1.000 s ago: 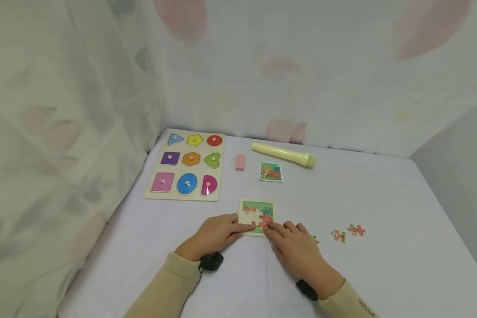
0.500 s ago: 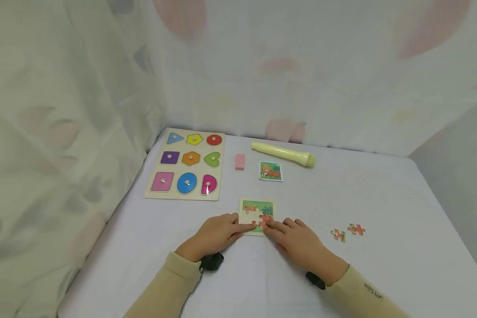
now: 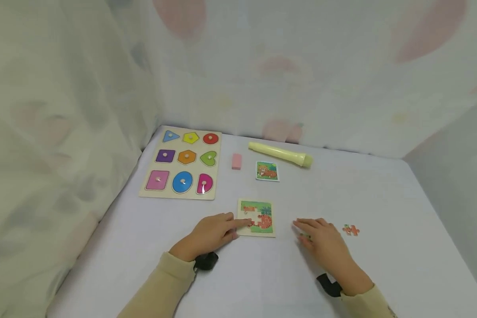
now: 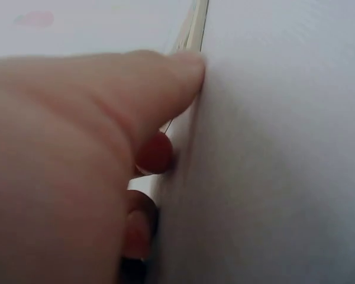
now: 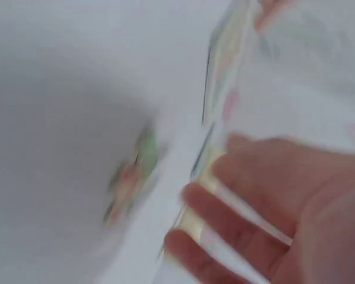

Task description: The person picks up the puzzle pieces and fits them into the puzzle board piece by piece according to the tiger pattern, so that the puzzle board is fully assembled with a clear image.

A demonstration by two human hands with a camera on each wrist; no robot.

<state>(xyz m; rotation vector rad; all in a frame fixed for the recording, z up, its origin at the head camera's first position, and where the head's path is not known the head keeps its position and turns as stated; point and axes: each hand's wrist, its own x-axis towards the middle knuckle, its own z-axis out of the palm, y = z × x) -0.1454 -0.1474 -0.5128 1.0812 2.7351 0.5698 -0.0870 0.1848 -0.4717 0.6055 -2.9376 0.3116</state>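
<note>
In the head view my left hand (image 3: 212,234) rests its straight index finger on the left side of the jigsaw board (image 3: 273,221), with the thumb by the near left edge. The left wrist view has a fingertip (image 4: 192,65) right at the board's edge. Green and orange jigsaw pieces fill part of the board, around a pale gap. My right hand (image 3: 323,243) hovers to the right of it, fingers spread over a loose jigsaw piece (image 3: 305,237) that they partly hide. In the blurred right wrist view that jigsaw piece (image 5: 133,171) lies apart from the fingers.
Another jigsaw piece (image 3: 351,229) lies beyond my right hand. Behind the board are a small tiger picture card (image 3: 267,171), a pink block (image 3: 236,161) and a pale yellow tube (image 3: 280,153). A knobbed shape board (image 3: 175,194) stands at the back left, near the cloth walls.
My right hand has left the jigsaw board and moved right, towards the loose pieces, covering one of them. My left hand stays at the board. The view has shifted slightly.
</note>
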